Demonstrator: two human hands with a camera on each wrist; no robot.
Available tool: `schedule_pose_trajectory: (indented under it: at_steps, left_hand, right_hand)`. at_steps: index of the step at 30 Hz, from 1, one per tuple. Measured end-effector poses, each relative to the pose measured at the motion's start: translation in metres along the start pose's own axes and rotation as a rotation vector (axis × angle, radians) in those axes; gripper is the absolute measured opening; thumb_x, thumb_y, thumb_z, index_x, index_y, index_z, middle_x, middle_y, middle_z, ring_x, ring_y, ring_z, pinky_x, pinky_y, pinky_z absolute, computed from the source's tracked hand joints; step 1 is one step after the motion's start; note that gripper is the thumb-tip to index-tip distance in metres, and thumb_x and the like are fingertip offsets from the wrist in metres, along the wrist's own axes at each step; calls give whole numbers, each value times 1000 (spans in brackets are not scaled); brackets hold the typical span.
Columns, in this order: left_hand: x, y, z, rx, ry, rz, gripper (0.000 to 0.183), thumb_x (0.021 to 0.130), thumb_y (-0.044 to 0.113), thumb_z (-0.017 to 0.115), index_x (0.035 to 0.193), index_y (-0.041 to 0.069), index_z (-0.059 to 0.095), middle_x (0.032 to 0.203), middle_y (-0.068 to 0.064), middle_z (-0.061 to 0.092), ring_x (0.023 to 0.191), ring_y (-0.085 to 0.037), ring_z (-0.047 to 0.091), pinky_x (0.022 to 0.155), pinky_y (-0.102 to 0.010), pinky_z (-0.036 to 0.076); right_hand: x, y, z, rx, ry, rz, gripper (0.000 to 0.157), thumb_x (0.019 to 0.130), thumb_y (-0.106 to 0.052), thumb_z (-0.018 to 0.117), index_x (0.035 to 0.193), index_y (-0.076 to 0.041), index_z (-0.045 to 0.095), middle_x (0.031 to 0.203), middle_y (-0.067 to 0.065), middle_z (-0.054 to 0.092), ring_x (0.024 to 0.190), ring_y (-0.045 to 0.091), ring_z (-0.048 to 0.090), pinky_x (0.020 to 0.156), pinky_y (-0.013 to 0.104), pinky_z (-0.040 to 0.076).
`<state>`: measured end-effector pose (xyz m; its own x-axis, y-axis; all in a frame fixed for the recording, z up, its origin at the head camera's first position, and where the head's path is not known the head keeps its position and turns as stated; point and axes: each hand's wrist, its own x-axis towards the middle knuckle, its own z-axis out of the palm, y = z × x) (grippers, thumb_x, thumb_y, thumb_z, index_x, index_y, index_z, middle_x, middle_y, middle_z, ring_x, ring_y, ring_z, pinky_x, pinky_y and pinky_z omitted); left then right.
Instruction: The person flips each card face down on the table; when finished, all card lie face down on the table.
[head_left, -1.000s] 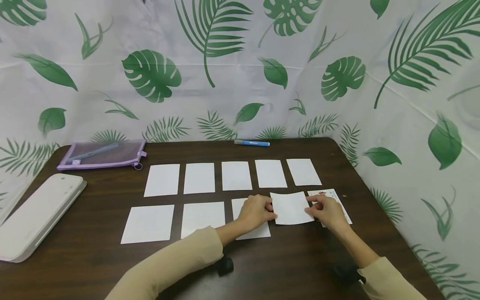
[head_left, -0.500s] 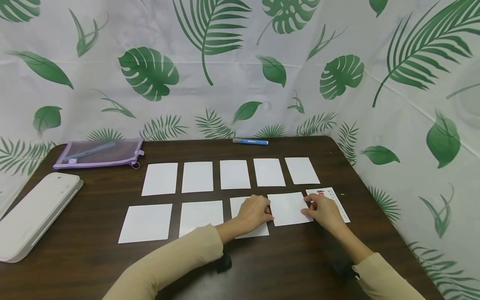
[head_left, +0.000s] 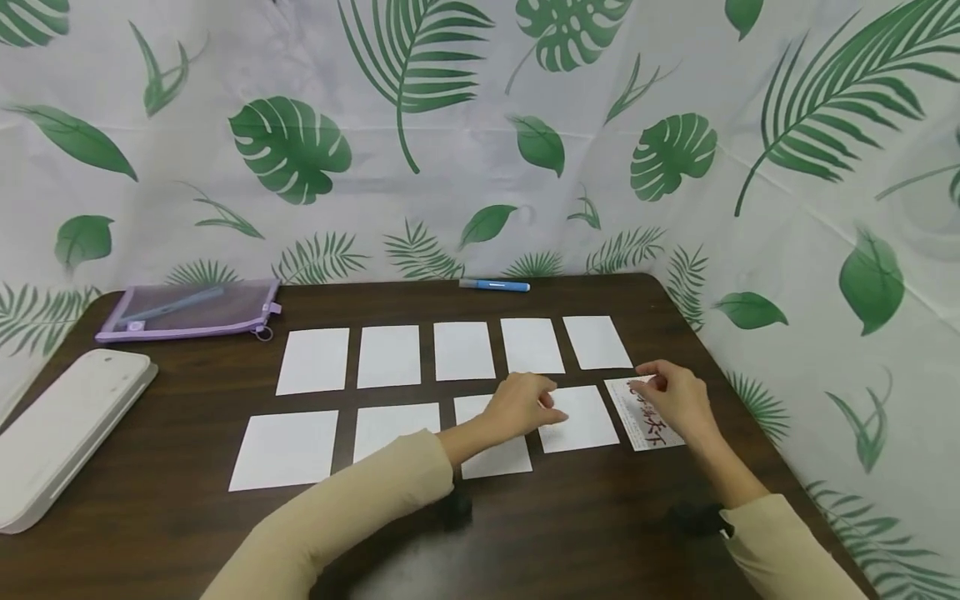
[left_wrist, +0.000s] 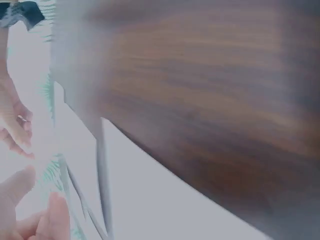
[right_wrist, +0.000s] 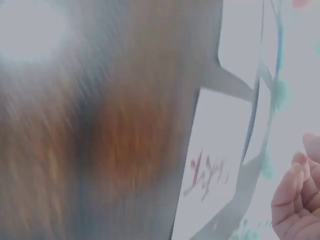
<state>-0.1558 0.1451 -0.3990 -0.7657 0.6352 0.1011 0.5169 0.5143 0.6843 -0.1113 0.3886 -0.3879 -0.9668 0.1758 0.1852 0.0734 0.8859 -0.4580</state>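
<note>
My left hand [head_left: 521, 408] hovers over the front row, its thumb and fingers apart with nothing between them. It overlaps one blank white card [head_left: 498, 457] and the left edge of another white card [head_left: 583, 423], which lies flat. My right hand [head_left: 681, 404] hangs over the upper right part of a card with dark red characters [head_left: 630, 421], thumb and forefinger parted. In the right wrist view the red-lettered card [right_wrist: 215, 155] lies on the table, apart from the fingers [right_wrist: 287, 197]. The left wrist view shows the left hand's thumb and fingertips [left_wrist: 59, 210] separated.
A back row of several blank cards [head_left: 390, 357] runs across the dark wooden table [head_left: 555, 533]. Behind it lies a blue marker [head_left: 495, 285]. A purple mesh pouch [head_left: 187, 312] and a white device [head_left: 71, 429] are at the left. A leaf-print curtain [head_left: 420, 192] hangs behind.
Both hands held the white card by its sides and set it flat, then let go. The right hand has moved right over the red-lettered card; the left has lifted slightly.
</note>
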Motion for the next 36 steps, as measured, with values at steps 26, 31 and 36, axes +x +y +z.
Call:
schedule_pose_trajectory:
  at_steps: [26, 31, 36]
  left_hand:
    - [65, 41, 65, -264, -1, -276, 64, 75, 20, 80, 128, -1, 52, 66, 1, 68, 52, -5, 59, 58, -17, 45]
    - [69, 43, 68, -199, 13, -298, 61, 74, 23, 80, 125, 2, 54, 59, 3, 66, 52, -6, 59, 58, -18, 45]
    - [71, 44, 74, -120, 32, -320, 57, 71, 25, 82, 119, 7, 57, 54, 6, 63, 58, -10, 61, 61, -22, 47]
  right_hand:
    - [21, 53, -1, 70, -156, 214, 37, 81, -9, 71, 110, 9, 57, 80, 13, 58, 73, 22, 51, 61, 29, 40]
    - [24, 56, 1, 44, -171, 233, 39, 81, -10, 72, 111, 10, 55, 81, 14, 56, 75, 24, 51, 61, 29, 40]
    - [25, 59, 1, 16, -178, 212, 39, 79, -9, 72, 108, 10, 55, 81, 15, 55, 75, 26, 50, 61, 30, 39]
